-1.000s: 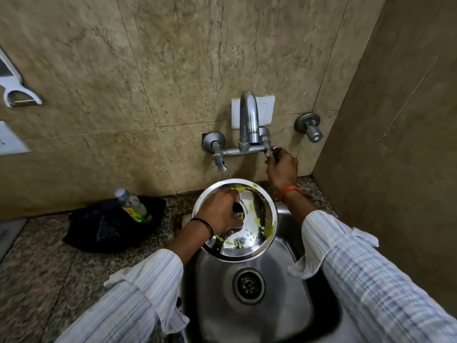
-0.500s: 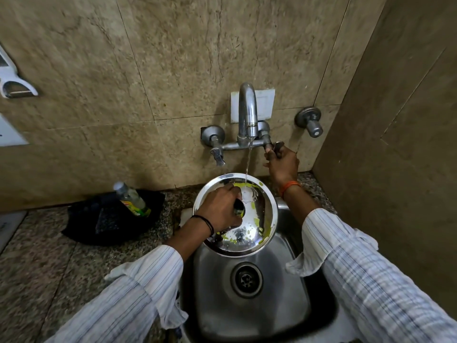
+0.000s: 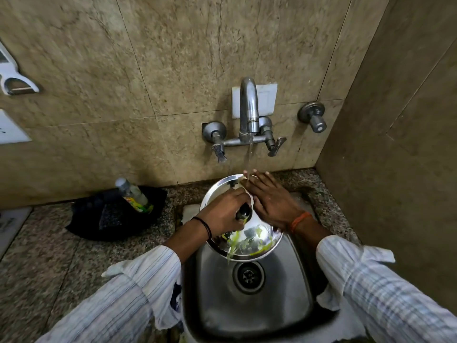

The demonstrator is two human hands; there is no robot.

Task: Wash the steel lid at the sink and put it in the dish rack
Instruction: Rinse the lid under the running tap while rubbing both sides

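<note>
A round steel lid (image 3: 257,243) smeared with green soap is held tilted over the steel sink (image 3: 247,300). My left hand (image 3: 223,214) grips the lid's black knob (image 3: 243,212). My right hand (image 3: 269,201) lies flat on the lid's upper right part, fingers spread, under the stream of water (image 3: 249,157) running from the tap (image 3: 248,112). Green suds run down to the lid's lower rim. No dish rack is in view.
A black tray (image 3: 99,219) with a bottle of green dish liquid (image 3: 134,196) sits on the granite counter (image 3: 49,256) left of the sink. The tap's right lever (image 3: 277,146) and a separate wall valve (image 3: 312,118) stick out above. A tiled side wall stands close on the right.
My right hand left the tap's right lever and came down onto the lid. Water started running half a second ago and flows more strongly now. My left hand kept hold of the knob.
</note>
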